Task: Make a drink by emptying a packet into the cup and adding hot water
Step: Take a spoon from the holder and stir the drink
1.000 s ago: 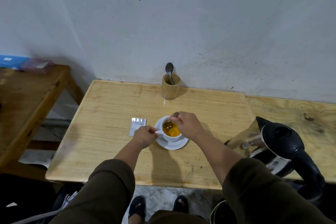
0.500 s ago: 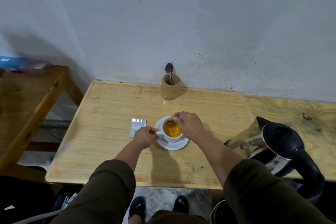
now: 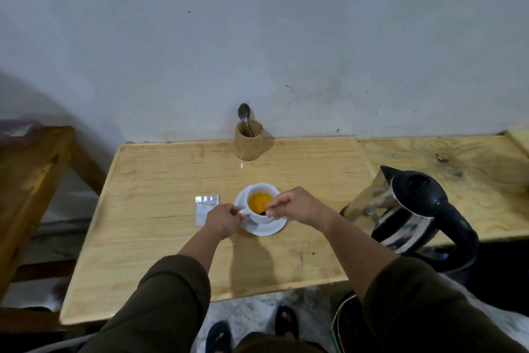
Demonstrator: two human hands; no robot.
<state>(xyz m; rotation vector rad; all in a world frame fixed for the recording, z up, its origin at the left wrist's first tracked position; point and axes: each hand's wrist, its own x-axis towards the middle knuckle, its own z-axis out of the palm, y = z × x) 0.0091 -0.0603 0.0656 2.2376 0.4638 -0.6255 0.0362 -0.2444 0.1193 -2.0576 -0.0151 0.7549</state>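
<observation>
A white cup (image 3: 262,216) holding orange liquid (image 3: 259,200) stands on a white saucer (image 3: 273,229) in the middle of the wooden table (image 3: 160,181). My left hand (image 3: 224,219) pinches the cup's handle on its left side. My right hand (image 3: 297,208) hovers over the cup's near right rim, fingers closed on a thin spoon handle that dips into the drink; the spoon itself is mostly hidden. A flat silver packet (image 3: 205,208) lies on the table just left of the saucer. A steel kettle (image 3: 400,209) with a black lid and handle stands to the right.
A wooden holder (image 3: 248,143) with one spoon (image 3: 244,115) upright in it stands at the table's back edge by the wall. A second wooden surface (image 3: 458,163) adjoins on the right, and a darker wooden table (image 3: 25,181) on the left. My feet show below the front edge.
My right hand has shifted from the cup's far rim to its near right rim, moving the spoon through the drink. My left hand stays on the handle. The camera view has tilted slightly.
</observation>
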